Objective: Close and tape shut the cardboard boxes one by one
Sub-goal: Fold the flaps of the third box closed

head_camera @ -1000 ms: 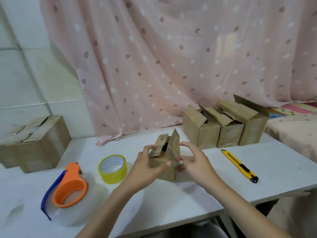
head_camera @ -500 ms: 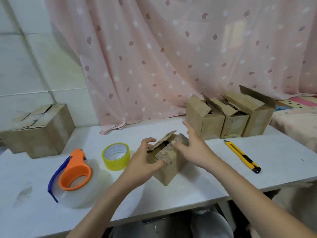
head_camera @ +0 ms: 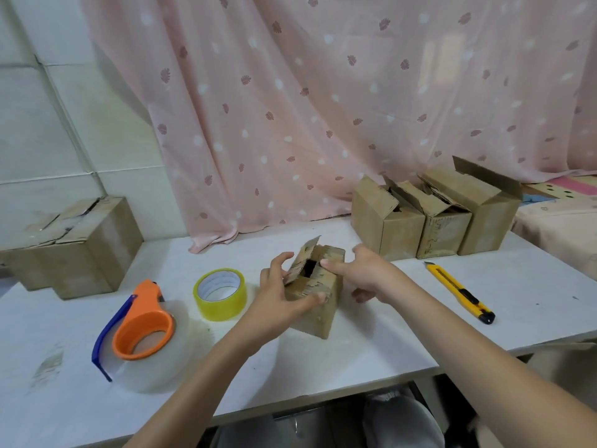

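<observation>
A large closed cardboard box (head_camera: 69, 245) sits at the far left of the white table (head_camera: 371, 344), against the tiled wall, its top flaps down and creased. Just in front of it, nearer the table's front edge, lies a big roll of clear tape in an orange dispenser (head_camera: 142, 331) with a blue blade guard. Beside that, to the right, a smaller roll of yellow tape (head_camera: 220, 294) stands flat on the tabletop.

At centre, a person works on a small cardboard box (head_camera: 318, 295), which rests on the table with one corner turned toward the camera. The left hand (head_camera: 277, 295) grips the box's near left side, thumb laid along the front face and fingers curled up by a flap that stands half raised. A dark gap shows beneath that flap, so the top is not fully shut. The right hand (head_camera: 366, 276) comes in from the other side with its fingers straight, the forefinger pressing down on the box's top flap and the thumb hanging loose below, clear of the cardboard.

Behind and to the right, three more cardboard boxes (head_camera: 433, 218) stand in a touching row at the foot of a pink patterned curtain (head_camera: 323, 101), all with their flaps open. In front of them, well apart from the right hand, a yellow utility knife (head_camera: 458, 291) lies on the table. At the far right edge, a patterned cloth (head_camera: 559, 218) covers a neighbouring surface.
</observation>
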`<state>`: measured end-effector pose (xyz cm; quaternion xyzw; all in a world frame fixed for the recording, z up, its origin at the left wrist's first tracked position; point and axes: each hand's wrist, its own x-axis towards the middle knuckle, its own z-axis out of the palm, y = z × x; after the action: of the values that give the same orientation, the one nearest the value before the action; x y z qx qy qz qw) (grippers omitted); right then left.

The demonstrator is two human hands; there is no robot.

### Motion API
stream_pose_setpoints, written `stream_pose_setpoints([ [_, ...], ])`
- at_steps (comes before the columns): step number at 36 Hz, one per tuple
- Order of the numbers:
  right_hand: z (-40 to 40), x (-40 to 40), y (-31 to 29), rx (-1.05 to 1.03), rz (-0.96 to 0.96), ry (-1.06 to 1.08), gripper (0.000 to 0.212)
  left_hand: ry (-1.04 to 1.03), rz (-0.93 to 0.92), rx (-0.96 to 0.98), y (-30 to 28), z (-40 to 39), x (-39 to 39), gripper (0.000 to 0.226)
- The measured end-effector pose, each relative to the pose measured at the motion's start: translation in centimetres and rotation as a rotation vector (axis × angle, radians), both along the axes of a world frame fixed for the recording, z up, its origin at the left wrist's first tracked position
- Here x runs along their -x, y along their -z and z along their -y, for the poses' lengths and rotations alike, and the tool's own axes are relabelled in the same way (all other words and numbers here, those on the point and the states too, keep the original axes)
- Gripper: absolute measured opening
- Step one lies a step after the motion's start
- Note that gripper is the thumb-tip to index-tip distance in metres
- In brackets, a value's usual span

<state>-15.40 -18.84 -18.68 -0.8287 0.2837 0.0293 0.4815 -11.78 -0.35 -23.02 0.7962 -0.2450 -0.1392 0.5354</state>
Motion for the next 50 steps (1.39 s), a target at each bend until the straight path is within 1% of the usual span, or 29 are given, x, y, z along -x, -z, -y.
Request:
stream_pose_setpoints([
  [2,-0.7,-0.6,0.2,-0.035,0.034,-0.014,0.046,0.004,0.052,-0.029,0.2,0.4,0.1,0.093],
  [4,-1.0,-1.0,0.2,0.005,0.049,-0.047,0.022,0.058,0.097,-0.061,0.2,0.5,0.3,0.095],
  [5,-1.0,-1.1,0.1,0.034,0.072,-0.061,0.014,0.081,0.09,-0.061,0.1,0.5,0.3,0.09],
  [6,-0.8,-1.2,0.0,0.045,0.102,-0.074,0.011,0.086,0.074,-0.048,-0.3,0.4,0.4,0.08],
  [7,-0.5,-1.2,0.0,0.032,0.13,-0.094,0.011,0.072,0.078,-0.024,-0.6,0.3,0.5,0.064],
  [8,-0.1,-1.3,-0.1,-0.002,0.146,-0.126,0.012,0.038,0.125,-0.004,-0.7,0.1,0.3,0.047],
  [9,0.4,-1.3,0.0,-0.041,0.154,-0.17,0.015,-0.018,0.228,0.011,-0.6,0.0,0.0,0.035],
  [11,1.2,-1.3,-0.1,-0.072,0.153,-0.277,0.023,-0.107,0.478,-0.003,-0.7,-0.5,-1.0,0.028],
  [12,1.5,-1.3,-0.2,-0.064,0.149,-0.332,0.028,-0.098,0.557,-0.026,-0.7,-0.6,-1.6,0.03],
  [13,1.7,-1.3,-0.2,-0.053,0.149,-0.377,0.032,-0.052,0.597,-0.059,-0.7,-0.8,-2.3,0.034],
  [17,2.1,-1.8,0.0,-0.025,0.175,-0.475,0.033,0.228,0.567,-0.207,-0.1,-0.8,-4.0,0.052],
  [19,2.2,-2.0,0.0,0.003,0.195,-0.445,0.034,0.283,0.571,-0.281,0.3,-0.5,-4.1,0.054],
  [22,2.3,-2.1,-0.5,0.166,0.25,-0.405,0.027,0.215,0.634,-0.431,0.7,0.1,-3.6,0.067],
  [25,2.3,-1.9,-0.9,0.347,0.304,-0.364,0.021,0.092,0.743,-0.586,0.7,0.6,-2.7,0.093],
  [27,1.7,-1.2,-1.2,0.415,0.324,-0.369,0.024,-0.002,0.834,-0.662,0.7,0.9,-2.1,0.095],
  [29,0.9,-0.2,-1.3,0.493,0.317,-0.402,0.028,-0.033,0.895,-0.684,0.7,1.2,-1.9,0.093],
  [31,0.6,0.5,-1.2,0.57,0.314,-0.428,0.028,-0.014,0.907,-0.662,0.5,1.3,-1.7,0.101],
  [33,0.7,1.3,-0.9,0.641,0.293,-0.468,0.029,0.003,0.866,-0.667,0.0,1.4,-1.7,0.104],
  [36,0.8,2.1,-0.6,0.658,0.215,-0.531,0.036,0.011,0.811,-0.713,-0.6,1.6,-1.4,0.091],
  [38,0.9,2.5,-0.8,0.62,0.191,-0.508,0.045,0.031,0.805,-0.76,-0.9,1.6,-1.3,0.084],
  [40,1.1,2.5,-0.9,0.579,0.183,-0.491,0.049,0.052,0.776,-0.753,-1.2,1.5,-1.4,0.074],
  [43,1.2,2.4,-1.0,0.499,0.186,-0.46,0.041,0.036,0.776,-0.684,-1.6,1.1,-1.5,0.054],
  [47,0.7,2.3,-1.1,0.419,0.217,-0.401,0.023,0.007,0.781,-0.71,-1.9,1.3,-1.2,0.056],
  [50,0.5,2.1,-1.1,0.359,0.262,-0.371,0.022,-0.02,0.805,-0.73,-2.1,1.5,-1.0,0.058],
])
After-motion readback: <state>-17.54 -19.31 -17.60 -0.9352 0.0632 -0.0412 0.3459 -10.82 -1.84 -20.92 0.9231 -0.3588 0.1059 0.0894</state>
